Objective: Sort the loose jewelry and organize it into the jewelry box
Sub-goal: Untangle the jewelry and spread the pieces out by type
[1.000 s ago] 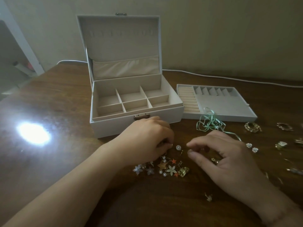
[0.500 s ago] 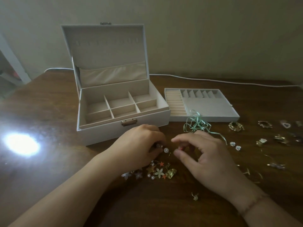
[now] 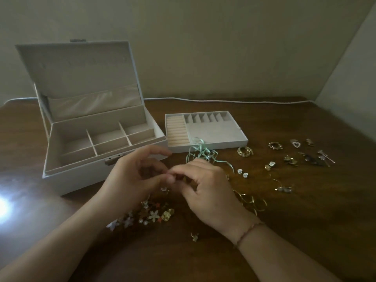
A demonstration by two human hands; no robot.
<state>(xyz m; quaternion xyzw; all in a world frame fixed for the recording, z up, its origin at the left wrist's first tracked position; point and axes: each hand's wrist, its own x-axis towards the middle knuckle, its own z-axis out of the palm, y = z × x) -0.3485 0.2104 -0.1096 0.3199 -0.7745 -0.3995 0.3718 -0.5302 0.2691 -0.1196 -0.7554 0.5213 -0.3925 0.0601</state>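
White jewelry box [image 3: 85, 180] with beige lining and a bronze clasp [image 3: 114, 159]; white tray [image 3: 213, 145] with cream ring rolls, on a dark brown wood-grain counter [image 3: 305, 210]. Mint-green ribbon [image 3: 200, 151]; gold hoops [image 3: 245, 151]; white flower studs [image 3: 242, 173]; thin red bracelet [image 3: 249, 231].

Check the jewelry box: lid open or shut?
Open. The jewelry box lid stands upright, exposing bare divided compartments.

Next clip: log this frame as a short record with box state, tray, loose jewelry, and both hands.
jewelry box: lid open, visible compartments look empty
tray: on the table right of the box, appears empty
green ribbon: lies against the tray's front edge
loose jewelry: flower pile near the hands; gold pieces spread to the right
left hand: fingertips meet the right hand's, item between them unclear
right hand: fingers curled, same
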